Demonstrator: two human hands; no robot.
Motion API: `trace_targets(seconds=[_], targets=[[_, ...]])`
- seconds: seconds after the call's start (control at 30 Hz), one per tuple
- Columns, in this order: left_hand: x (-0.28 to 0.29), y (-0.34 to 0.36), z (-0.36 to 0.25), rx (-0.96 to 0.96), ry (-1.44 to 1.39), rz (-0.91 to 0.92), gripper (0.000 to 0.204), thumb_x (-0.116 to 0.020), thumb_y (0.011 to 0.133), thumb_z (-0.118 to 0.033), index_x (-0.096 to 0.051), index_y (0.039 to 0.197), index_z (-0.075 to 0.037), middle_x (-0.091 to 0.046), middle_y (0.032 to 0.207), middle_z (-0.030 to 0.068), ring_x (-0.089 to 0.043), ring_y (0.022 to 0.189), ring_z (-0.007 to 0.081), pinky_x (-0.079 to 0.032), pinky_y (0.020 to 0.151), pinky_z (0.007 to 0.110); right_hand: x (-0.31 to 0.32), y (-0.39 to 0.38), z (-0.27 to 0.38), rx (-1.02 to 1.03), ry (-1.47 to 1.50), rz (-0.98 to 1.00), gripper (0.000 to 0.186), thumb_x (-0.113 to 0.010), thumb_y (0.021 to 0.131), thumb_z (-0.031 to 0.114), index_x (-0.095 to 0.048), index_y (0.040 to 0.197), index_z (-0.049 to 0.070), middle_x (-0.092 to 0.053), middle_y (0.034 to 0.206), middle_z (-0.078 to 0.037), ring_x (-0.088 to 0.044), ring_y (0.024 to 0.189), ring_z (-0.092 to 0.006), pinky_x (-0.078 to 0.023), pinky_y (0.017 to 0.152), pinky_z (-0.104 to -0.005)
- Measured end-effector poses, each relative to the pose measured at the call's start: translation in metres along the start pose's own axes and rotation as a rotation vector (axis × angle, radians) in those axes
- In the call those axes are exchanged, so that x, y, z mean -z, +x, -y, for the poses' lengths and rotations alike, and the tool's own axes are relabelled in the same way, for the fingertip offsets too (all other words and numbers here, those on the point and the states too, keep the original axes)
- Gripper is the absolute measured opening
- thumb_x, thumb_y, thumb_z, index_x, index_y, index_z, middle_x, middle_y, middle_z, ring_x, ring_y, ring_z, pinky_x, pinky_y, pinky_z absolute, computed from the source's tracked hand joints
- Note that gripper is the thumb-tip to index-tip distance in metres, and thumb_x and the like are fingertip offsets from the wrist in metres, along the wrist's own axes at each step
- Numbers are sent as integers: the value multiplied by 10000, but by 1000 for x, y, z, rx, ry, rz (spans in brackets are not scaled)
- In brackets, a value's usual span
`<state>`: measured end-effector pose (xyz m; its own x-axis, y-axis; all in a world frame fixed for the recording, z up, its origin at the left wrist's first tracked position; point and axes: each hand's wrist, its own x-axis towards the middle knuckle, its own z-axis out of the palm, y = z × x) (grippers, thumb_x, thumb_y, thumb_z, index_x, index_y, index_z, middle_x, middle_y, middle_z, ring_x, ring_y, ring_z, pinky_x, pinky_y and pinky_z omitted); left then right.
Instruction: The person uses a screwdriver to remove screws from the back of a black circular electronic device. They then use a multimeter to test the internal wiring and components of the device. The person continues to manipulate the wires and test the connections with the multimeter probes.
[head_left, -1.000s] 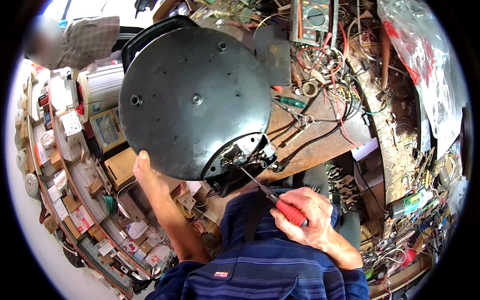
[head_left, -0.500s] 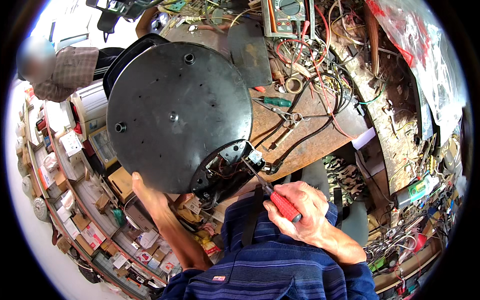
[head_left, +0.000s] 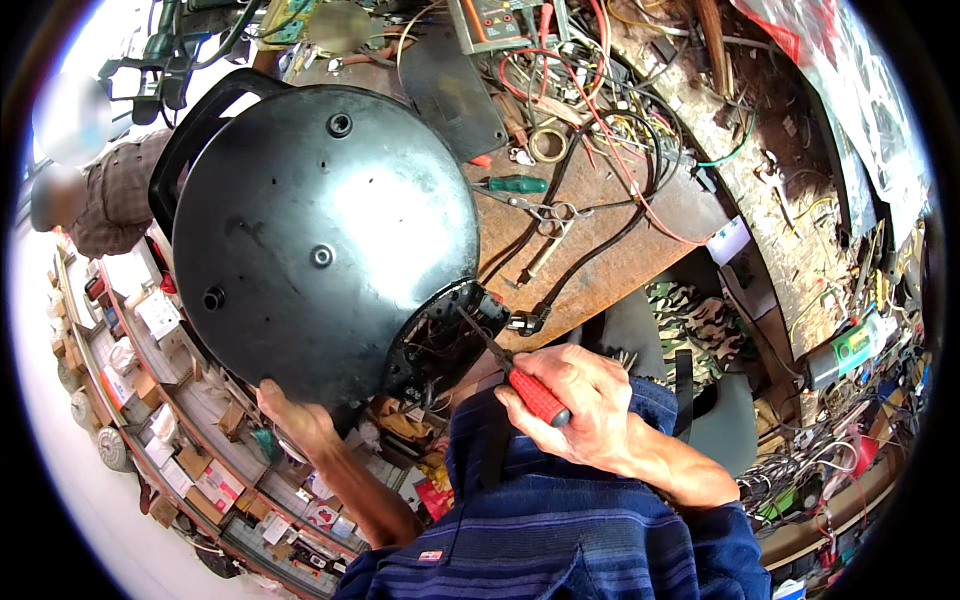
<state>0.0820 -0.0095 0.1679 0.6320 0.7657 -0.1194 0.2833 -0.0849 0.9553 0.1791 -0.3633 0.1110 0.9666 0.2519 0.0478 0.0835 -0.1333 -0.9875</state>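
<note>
While my right hand point(head_left: 585, 400) is gripping a red screwdriver point(head_left: 540, 397), the fingers are curling over the handle and the thumb is bearing on its near side. The shaft is slanting forward and to the left, and its tip is pointing into the opening point(head_left: 440, 350) at the edge of a black disc point(head_left: 300, 200); whether it is touching a part in there, I cannot tell. Some thin wires are showing inside, mostly in shadow.

My left hand point(head_left: 300, 415) is bracing the disc at its near left rim. The thumb is resting against the edge while the fingers are going out of sight beneath, so I cannot tell how tightly they are closing.

The disc is lying in front of me, left of the screwdriver, its flat side facing up. A short foot point(head_left: 340, 125) is standing out near its far rim, a round fitting point(head_left: 322, 256) is sitting near the middle, and glare is washing over the right half.

On the wooden bench point(head_left: 640, 255) to the right, a plug point(head_left: 528, 321) is lying just beside the opening. Beyond it, a green screwdriver point(head_left: 517, 184) is lying next to some scissors point(head_left: 530, 204). Farther off, a multimeter point(head_left: 490, 25) is resting near a black plate point(head_left: 450, 95). Past the disc, at the far left, another person point(head_left: 120, 200) is showing.
</note>
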Motion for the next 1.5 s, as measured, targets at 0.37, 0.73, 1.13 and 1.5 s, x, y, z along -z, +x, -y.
trace_targets(seconds=[0.37, 0.73, 1.13, 1.5], targets=[[4, 13, -2, 33, 19, 98, 766, -760, 913, -499, -504, 1473, -44, -601, 1431, 119, -618, 1288, 268, -547, 1086, 426, -5, -18, -14, 36, 56, -39, 401, -895, 744, 94, -682, 1064, -19, -669, 853, -104, -686, 659, -247, -560, 536, -347], [9, 21, 2, -10, 81, 49, 729, -682, 967, -526, -490, 1488, -53, -581, 1455, 111, -594, 1317, 251, -515, 1119, 415, -7, -28, -17, 66, 48, -95, 403, -896, 733, 98, -685, 1058, -16, -658, 844, -97, -673, 640, -243, -547, 516, -349], [-7, 13, 1, -47, 101, 42, 719, -691, 971, -514, -504, 1477, -39, -607, 1420, 132, -623, 1262, 239, -546, 1062, 380, -2, -23, -14, 60, -23, -72, 389, -891, 747, 102, -680, 1055, -8, -710, 944, -121, -719, 730, -261, -599, 604, -347], [22, 20, 65, 210, -219, -15, 879, -756, 887, -588, -457, 1529, -67, -556, 1479, 103, -557, 1343, 300, -478, 1143, 469, 54, 3, -77, -251, -294, -294, 298, -790, 829, 29, -672, 1097, -25, -720, 1011, -207, -742, 883, -349, -601, 792, -376]])
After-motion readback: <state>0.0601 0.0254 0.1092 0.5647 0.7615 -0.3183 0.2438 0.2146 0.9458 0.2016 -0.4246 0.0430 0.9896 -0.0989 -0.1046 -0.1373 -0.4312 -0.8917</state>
